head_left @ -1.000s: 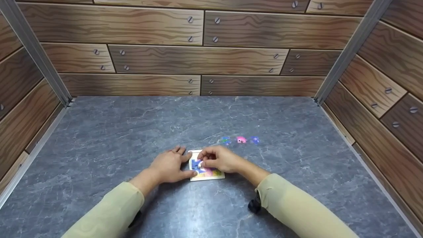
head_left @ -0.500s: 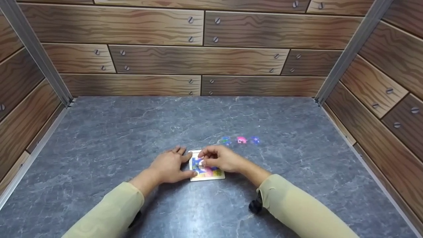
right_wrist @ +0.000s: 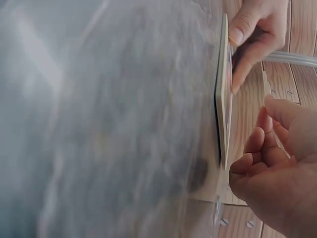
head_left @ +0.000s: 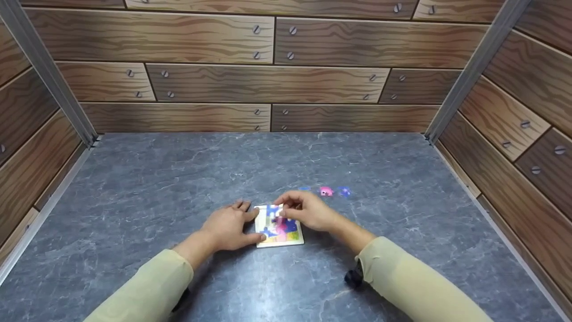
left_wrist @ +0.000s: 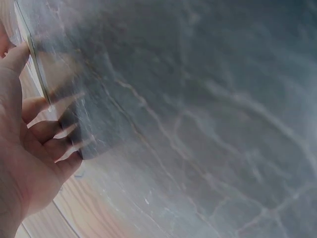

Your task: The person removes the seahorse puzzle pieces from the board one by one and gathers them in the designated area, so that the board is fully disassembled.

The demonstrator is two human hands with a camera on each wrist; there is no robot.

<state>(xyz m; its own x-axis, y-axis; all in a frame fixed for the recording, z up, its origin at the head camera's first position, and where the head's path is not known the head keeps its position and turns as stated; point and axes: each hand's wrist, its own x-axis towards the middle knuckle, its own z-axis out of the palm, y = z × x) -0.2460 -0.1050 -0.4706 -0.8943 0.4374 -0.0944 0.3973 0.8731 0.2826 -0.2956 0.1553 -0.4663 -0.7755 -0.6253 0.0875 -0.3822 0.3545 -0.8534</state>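
Head view; curled right fingers (head_left: 290, 196) above puzzle (head_left: 282, 244)

2 pale-green sleeves (head_left: 415, 279), black wrist gear (head_left: 354, 277)

Plank-patterned walls (head_left: 214, 82), grey metal corner posts (head_left: 481, 58), marbled grey tabletop (head_left: 178, 170).

Right hand (head_left: 313, 212) shifted away and rightward over puzzle board (head_left: 281, 244).
Fingertips have been moved nearer the far edge; more of the board's middle, including the pink patch (head_left: 281, 229), is uncovered. Most of the blue piece (head_left: 304, 188) is now hidden by the hand.
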